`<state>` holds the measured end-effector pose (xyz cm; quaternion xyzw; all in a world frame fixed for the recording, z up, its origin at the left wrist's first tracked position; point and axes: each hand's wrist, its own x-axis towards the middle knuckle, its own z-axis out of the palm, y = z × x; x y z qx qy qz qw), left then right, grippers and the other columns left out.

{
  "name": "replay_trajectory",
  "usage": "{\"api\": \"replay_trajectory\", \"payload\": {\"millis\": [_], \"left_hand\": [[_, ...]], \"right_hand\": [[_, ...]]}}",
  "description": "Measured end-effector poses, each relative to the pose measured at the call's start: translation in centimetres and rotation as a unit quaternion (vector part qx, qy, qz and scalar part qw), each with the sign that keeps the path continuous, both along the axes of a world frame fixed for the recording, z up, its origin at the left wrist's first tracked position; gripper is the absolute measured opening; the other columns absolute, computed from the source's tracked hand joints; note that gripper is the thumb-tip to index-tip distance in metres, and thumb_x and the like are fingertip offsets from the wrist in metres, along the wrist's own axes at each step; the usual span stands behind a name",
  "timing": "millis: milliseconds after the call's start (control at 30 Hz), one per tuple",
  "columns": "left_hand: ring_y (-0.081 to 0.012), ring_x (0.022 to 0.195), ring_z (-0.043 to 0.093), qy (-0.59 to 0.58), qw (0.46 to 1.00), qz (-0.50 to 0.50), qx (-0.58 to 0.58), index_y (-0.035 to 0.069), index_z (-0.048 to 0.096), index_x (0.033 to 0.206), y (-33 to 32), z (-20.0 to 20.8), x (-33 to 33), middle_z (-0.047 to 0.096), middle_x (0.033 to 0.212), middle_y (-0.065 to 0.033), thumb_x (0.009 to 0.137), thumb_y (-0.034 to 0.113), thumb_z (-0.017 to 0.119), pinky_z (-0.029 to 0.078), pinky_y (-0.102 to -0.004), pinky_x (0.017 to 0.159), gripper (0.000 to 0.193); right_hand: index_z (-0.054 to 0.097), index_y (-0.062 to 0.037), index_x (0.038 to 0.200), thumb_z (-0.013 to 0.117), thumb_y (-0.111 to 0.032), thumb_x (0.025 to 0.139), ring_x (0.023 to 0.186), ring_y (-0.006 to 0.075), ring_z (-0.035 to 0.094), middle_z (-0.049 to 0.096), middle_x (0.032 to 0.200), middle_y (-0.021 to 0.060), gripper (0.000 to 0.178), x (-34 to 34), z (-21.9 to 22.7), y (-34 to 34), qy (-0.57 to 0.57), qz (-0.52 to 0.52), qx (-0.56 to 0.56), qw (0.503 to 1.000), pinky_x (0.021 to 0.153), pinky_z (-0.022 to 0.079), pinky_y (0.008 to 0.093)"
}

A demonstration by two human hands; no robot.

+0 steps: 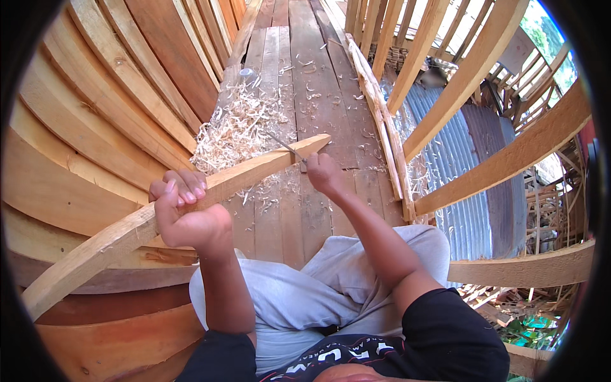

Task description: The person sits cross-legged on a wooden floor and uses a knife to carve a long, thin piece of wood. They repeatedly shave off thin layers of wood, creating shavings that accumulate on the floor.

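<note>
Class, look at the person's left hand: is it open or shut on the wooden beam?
Shut. The left hand wraps the wooden beam, its fingers curled over it.

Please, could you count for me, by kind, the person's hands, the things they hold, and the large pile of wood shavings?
Hands: 2, the left hand and the right hand
Long wooden bar: 1
Thin-bladed tool: 1
Large pile of shavings: 1
Total: 5
</note>
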<state>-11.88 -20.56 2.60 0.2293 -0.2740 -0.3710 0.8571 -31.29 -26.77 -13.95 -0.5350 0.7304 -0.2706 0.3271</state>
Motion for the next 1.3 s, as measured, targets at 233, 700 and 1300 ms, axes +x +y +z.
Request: {"api": "replay_trajectory", "payload": {"millis": [233,700,1300], "left_hand": [[-0.0102,0.051,0.031,-0.013,1.000,0.001,-0.006,0.017,0.029,0.060,-0.5,-0.7,1.5,0.031,0.055,0.0016,0.075,0.010,0.048,0.031,-0.0256,0.054,0.024],[-0.0099,0.050,0.030,-0.015,1.000,-0.012,-0.017,0.017,0.029,0.062,-0.3,-0.7,1.0,0.029,0.055,0.0026,0.074,0.009,0.047,0.030,-0.0255,0.053,0.024],[-0.0104,0.049,0.031,-0.007,1.000,-0.020,-0.002,0.016,0.030,0.060,-0.5,-0.2,0.6,0.032,0.053,0.0015,0.074,0.009,0.046,0.031,-0.0254,0.052,0.022]], "right_hand": [[0.066,0.0059,0.087,0.028,-0.036,0.096,0.092,0.0496,0.061,0.064,0.093,0.0320,0.057,2.0,3.6,1.8,0.048,0.043,-0.015,0.998,0.089,0.044,0.0546],[0.067,0.0042,0.088,0.028,-0.038,0.097,0.088,0.0486,0.062,0.065,0.090,0.0307,0.058,2.9,4.0,1.3,0.026,0.038,-0.043,0.998,0.083,0.047,0.0538],[0.064,0.0089,0.086,0.032,-0.027,0.096,0.086,0.0481,0.063,0.063,0.088,0.0348,0.050,-8.4,-8.8,-3.1,0.147,0.021,-0.034,0.988,0.078,0.049,0.0533]]}}
